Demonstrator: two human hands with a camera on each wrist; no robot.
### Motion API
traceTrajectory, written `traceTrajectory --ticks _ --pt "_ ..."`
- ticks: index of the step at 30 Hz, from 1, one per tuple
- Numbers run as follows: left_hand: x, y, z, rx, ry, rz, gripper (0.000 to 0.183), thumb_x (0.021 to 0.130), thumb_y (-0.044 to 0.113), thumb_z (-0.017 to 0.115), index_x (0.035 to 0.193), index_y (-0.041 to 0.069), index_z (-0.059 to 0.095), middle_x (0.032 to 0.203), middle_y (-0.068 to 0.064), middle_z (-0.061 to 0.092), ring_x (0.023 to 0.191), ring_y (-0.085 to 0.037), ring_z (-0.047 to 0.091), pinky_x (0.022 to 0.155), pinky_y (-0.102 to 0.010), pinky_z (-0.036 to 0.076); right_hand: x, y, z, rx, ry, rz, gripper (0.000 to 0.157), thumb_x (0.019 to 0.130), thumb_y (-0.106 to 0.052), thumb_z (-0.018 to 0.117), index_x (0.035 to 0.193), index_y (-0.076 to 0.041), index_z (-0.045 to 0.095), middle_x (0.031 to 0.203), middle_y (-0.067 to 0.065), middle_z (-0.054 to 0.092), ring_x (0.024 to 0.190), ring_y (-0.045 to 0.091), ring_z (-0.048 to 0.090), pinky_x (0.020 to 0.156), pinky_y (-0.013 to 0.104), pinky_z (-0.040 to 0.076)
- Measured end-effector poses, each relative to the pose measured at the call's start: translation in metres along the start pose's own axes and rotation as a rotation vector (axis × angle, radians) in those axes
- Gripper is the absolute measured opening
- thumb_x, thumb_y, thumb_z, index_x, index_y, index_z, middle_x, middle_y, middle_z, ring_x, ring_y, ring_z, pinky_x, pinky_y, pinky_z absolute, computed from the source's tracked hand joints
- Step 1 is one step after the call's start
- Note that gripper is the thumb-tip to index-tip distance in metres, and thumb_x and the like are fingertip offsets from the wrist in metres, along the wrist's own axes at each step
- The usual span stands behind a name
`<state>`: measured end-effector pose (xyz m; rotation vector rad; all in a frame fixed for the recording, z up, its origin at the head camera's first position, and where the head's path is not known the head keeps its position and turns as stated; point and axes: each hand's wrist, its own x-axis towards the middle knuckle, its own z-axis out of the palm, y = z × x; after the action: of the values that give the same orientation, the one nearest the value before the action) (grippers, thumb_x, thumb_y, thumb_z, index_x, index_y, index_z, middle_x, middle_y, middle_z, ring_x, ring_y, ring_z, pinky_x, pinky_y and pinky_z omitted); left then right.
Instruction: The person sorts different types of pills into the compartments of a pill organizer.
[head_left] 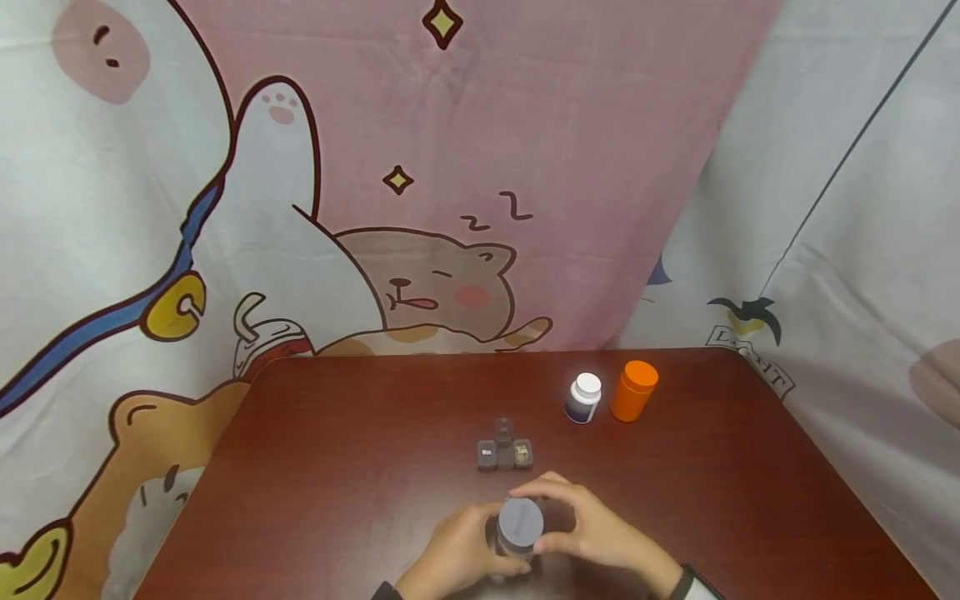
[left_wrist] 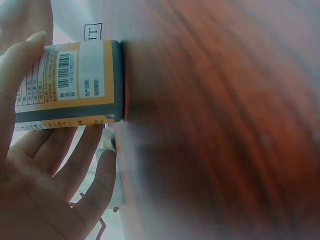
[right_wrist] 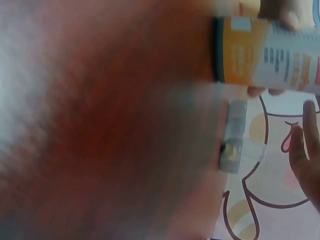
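The jar (left_wrist: 75,85) is held upright between both sets of fingers: its body is wrapped by the curled left hand (head_left: 459,540), while its grey lid (head_left: 521,522) appears to be pinched at the rim by the thumb and forefinger of the right hand (head_left: 592,525). If the lid is to be turned, the body is best gripped firmly by the left fingers and the twist made level by the right ones, so that nothing is tipped. In the head view, a pill case (head_left: 505,456) is shown just beyond the fingertips, with a white bottle (head_left: 584,400) and an orange bottle (head_left: 633,392) farther out to their right. Only from the left wrist is a barcode (left_wrist: 63,73) seen, between thumb and fingers; from the right wrist, a clear flap (right_wrist: 254,150) is seen raised on the pill case. Whether the table (head_left: 337,483) is touched by the jar's base cannot be told.
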<state>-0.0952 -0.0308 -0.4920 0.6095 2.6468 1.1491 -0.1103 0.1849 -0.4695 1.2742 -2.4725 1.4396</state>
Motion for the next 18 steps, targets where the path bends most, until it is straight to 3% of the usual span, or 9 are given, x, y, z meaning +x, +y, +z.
traceTrajectory --ticks 5,9,13,18 --pt "0.0 0.001 0.0 -0.001 0.0 -0.002 0.06 0.059 0.055 0.077 0.11 0.026 0.067 0.102 0.011 0.074 0.094 -0.008 0.062 0.08 -0.047 0.053 0.003 0.001 -0.004 0.058 -0.101 0.056 0.053 0.079 -0.026 0.07 0.129 -0.017 0.056 0.119 0.004 0.064 0.107 0.012 0.052 0.086 0.041 0.05" --pt "0.0 0.001 -0.001 0.0 0.0 -0.002 0.059 0.059 0.054 0.078 0.11 0.027 0.067 0.102 0.011 0.074 0.094 -0.008 0.062 0.08 -0.047 0.053 0.002 -0.001 -0.004 0.067 -0.124 0.086 0.053 0.081 -0.027 0.067 0.131 -0.017 0.054 0.122 0.003 0.062 0.11 0.012 0.051 0.087 0.043 0.05" --pt "-0.001 0.001 0.0 0.004 0.003 0.006 0.059 0.059 0.054 0.078 0.111 0.029 0.066 0.103 0.012 0.073 0.095 -0.008 0.062 0.079 -0.047 0.053 0.0 -0.006 -0.001 0.043 -0.076 0.075 0.06 0.079 -0.029 0.07 0.134 -0.015 0.051 0.125 0.003 0.062 0.113 0.013 0.051 0.092 0.042 0.048" --pt "0.0 0.001 0.001 -0.009 0.004 0.008 0.057 0.059 0.054 0.078 0.109 0.03 0.067 0.103 0.012 0.074 0.095 -0.008 0.062 0.081 -0.048 0.052 -0.008 -0.013 0.011 0.022 0.056 0.087 0.07 0.073 -0.024 0.076 0.137 -0.014 0.048 0.126 0.009 0.061 0.111 0.012 0.051 0.089 0.04 0.049"
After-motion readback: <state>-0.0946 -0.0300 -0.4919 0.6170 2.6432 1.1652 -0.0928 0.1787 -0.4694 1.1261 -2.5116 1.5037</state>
